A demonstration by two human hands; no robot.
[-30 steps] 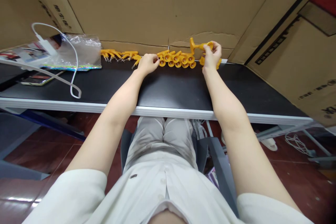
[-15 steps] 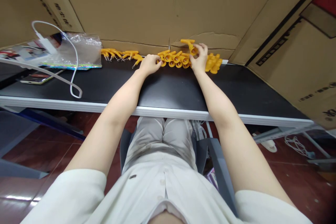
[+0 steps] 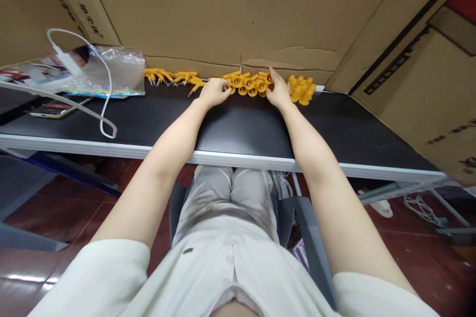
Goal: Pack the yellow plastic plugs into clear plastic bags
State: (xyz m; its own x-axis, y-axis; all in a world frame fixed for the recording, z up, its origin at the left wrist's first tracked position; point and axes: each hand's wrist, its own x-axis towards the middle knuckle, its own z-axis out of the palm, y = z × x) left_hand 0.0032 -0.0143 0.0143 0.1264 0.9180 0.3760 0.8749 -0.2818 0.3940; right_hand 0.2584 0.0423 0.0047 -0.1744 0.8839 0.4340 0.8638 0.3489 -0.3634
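A row of several orange plastic T-shaped pieces (image 3: 250, 84) lies along the far edge of the black table (image 3: 230, 129), against the cardboard wall. My left hand (image 3: 213, 92) rests curled at the row's left end, fingertips on a piece. My right hand (image 3: 278, 90) presses with closed fingers on an orange piece at the row's right end. Right of that hand sits a small heap of orange pieces (image 3: 302, 90). More orange pieces with metal springs (image 3: 169, 78) lie further left.
A clear plastic bag (image 3: 111, 72) on printed sheets, a white charger with cable (image 3: 92, 84) and a phone (image 3: 52, 109) occupy the table's left part. Cardboard panels (image 3: 238, 10) wall in the back and right. The table's white front edge (image 3: 238, 158) runs over my lap.
My right hand carried one orange piece from above the heap down and left, and set it against the right end of the row. The left hand stayed in place.
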